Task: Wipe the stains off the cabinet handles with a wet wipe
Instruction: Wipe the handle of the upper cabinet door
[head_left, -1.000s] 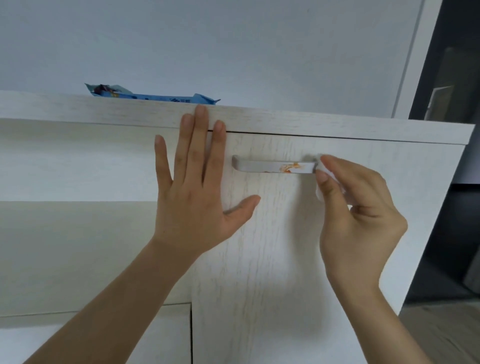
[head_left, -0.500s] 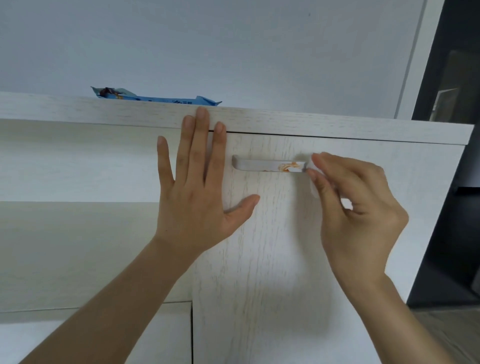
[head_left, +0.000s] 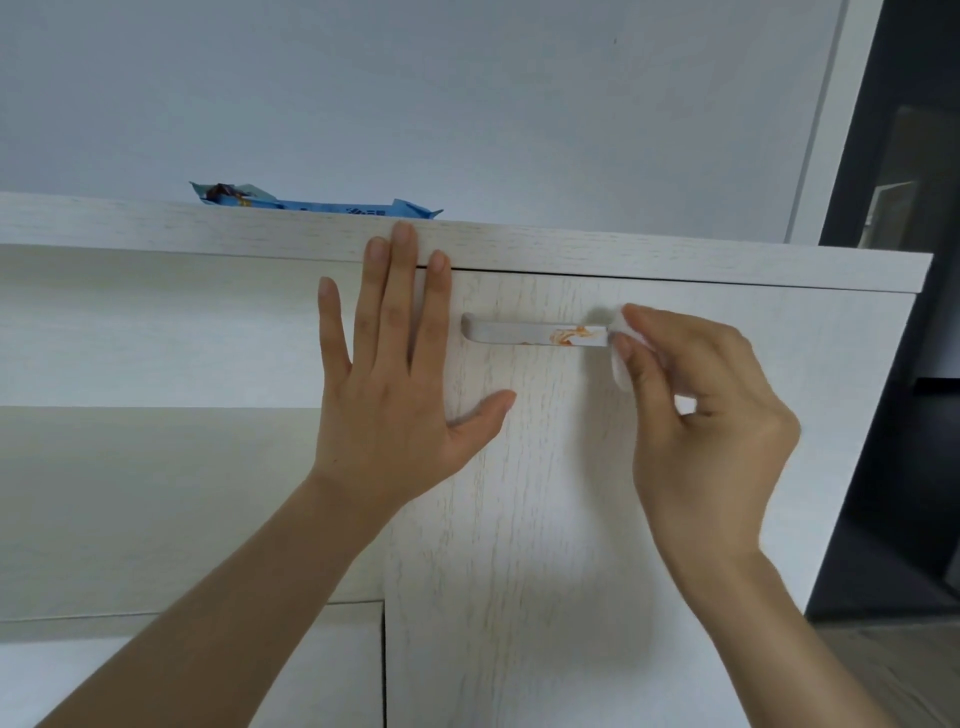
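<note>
Right hand (head_left: 698, 415) edged left, pinching wet wipe (head_left: 619, 370) at handle (head_left: 519, 332) end | left hand (head_left: 389, 410) flat, fingers spread, on door (head_left: 519, 545)

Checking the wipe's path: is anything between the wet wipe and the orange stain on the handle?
Nothing visible. The right hand pinches the wet wipe at the right end of the handle, just beside the stain.
</note>
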